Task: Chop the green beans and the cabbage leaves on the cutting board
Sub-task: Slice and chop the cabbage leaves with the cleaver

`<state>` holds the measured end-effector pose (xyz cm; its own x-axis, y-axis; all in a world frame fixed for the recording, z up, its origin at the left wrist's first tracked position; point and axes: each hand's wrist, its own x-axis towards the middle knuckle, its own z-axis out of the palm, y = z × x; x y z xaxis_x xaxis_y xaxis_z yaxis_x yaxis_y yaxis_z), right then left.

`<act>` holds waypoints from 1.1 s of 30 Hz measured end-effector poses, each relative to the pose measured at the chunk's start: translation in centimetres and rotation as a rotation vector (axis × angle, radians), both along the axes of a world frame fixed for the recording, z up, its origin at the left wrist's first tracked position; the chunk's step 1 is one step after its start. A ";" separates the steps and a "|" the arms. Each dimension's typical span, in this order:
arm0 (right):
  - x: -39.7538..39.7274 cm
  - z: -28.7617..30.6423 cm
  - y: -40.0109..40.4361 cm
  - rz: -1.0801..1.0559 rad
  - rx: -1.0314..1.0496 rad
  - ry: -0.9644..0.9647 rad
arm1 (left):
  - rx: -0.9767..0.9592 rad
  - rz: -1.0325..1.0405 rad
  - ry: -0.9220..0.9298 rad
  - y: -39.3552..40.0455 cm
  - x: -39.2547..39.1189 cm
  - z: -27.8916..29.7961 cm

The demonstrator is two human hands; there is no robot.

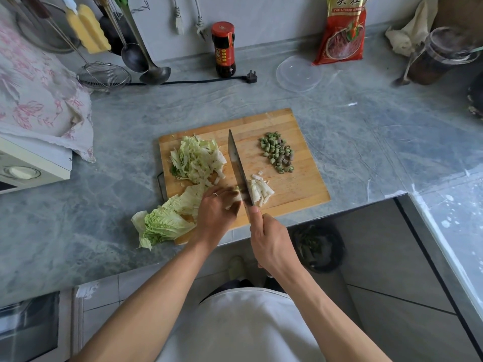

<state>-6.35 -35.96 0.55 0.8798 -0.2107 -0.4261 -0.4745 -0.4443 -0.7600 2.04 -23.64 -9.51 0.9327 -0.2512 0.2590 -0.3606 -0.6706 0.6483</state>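
Fingers of the left hand [218, 206] lie bent over the cabbage leaves [167, 220], pressing them down, while the right hand [269, 242] wraps the handle of the cleaver [239, 169], whose blade stands just beside those fingertips. Beyond them on the cutting board [298, 189] sits a shredded cabbage pile [197, 159]; fresh strips [261, 190] lie across the blade, and the green beans [278, 152] farther off are all cut. I judge only this leaf remains. Both forearms reach forward, wrists low.

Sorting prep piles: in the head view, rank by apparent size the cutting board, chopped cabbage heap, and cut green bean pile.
1. Wooden rectangular cutting board
2. Pale green chopped cabbage heap
3. Dark green cut bean pile
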 end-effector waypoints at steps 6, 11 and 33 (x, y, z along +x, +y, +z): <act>0.3 -0.4 0.1 0.014 -0.019 -0.003 | 0.010 -0.034 0.004 0.2 0.1 0.0; 0.4 -0.9 0.2 0.022 -0.045 -0.028 | 0.085 -0.145 -0.027 0.9 0.5 -0.8; 1.0 -1.3 -1.3 -0.017 0.066 0.036 | 0.178 -0.217 0.119 2.3 0.4 -0.1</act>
